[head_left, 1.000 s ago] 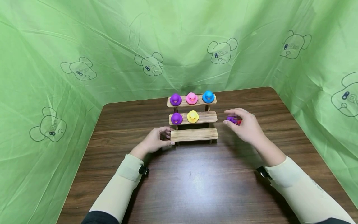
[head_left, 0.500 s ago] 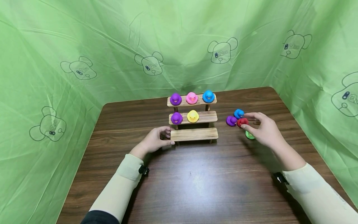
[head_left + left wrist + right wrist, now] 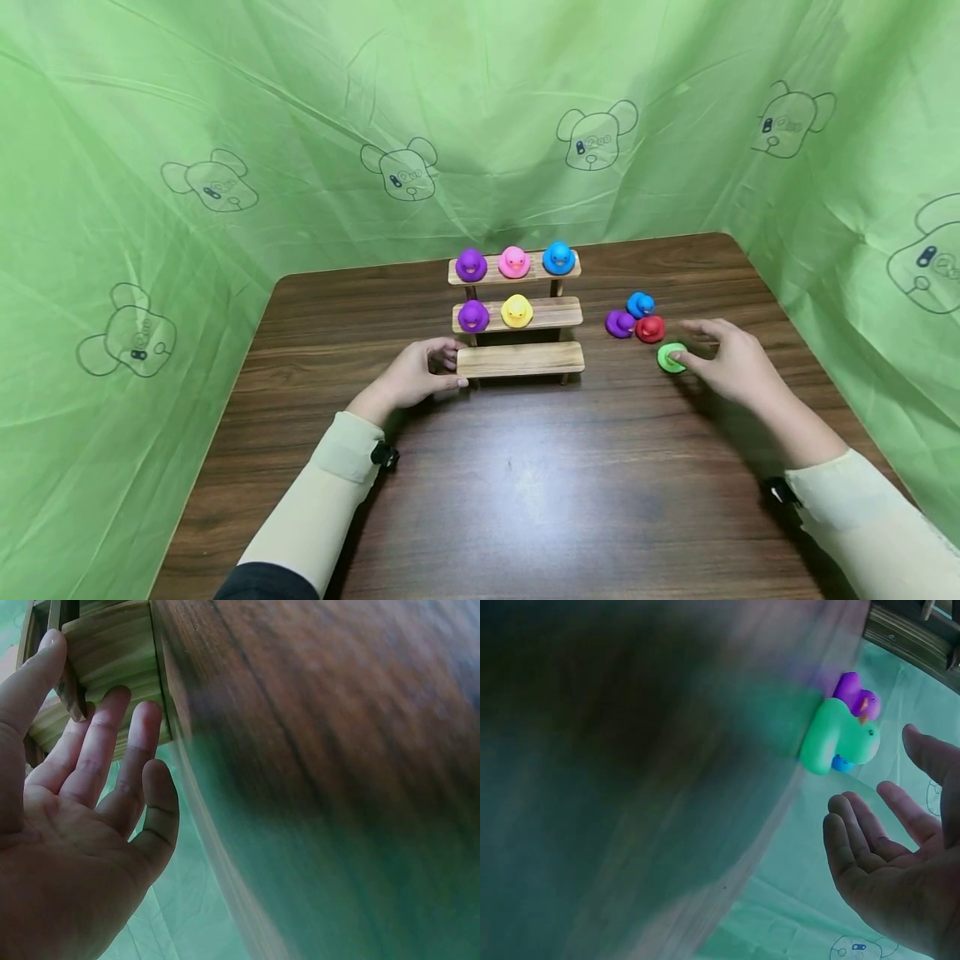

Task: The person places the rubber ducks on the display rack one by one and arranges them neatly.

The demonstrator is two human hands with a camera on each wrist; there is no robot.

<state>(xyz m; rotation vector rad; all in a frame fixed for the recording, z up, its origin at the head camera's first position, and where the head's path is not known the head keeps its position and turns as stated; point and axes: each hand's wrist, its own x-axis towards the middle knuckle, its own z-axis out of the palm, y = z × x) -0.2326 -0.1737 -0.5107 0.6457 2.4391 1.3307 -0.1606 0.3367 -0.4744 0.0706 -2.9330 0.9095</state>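
Note:
A three-tier wooden display stand [image 3: 521,359] stands on the table. My left hand [image 3: 413,374] holds the left end of its lowest board, thumb at the front and fingers behind. In the left wrist view, that board lies between thumb and index finger. To the right, my right hand [image 3: 738,367] hovers with thumb and fingers spread beside a green rubber duck [image 3: 671,357]. The right wrist view shows the fingers apart from the green duck [image 3: 829,739]. Just behind it sit a red duck [image 3: 650,328], a purple duck [image 3: 620,323] and a blue duck [image 3: 641,305].
On the top board are a purple duck [image 3: 471,265], a pink duck [image 3: 514,262] and a blue duck [image 3: 558,258]. The middle board bears a purple duck [image 3: 473,316] and a yellow duck [image 3: 517,311]. Green cloth [image 3: 495,167] surrounds the wooden table [image 3: 510,500].
My right hand has moved right and nearer, from over the purple and red ducks, past the red one, to the green duck. The left hand stays at the stand.

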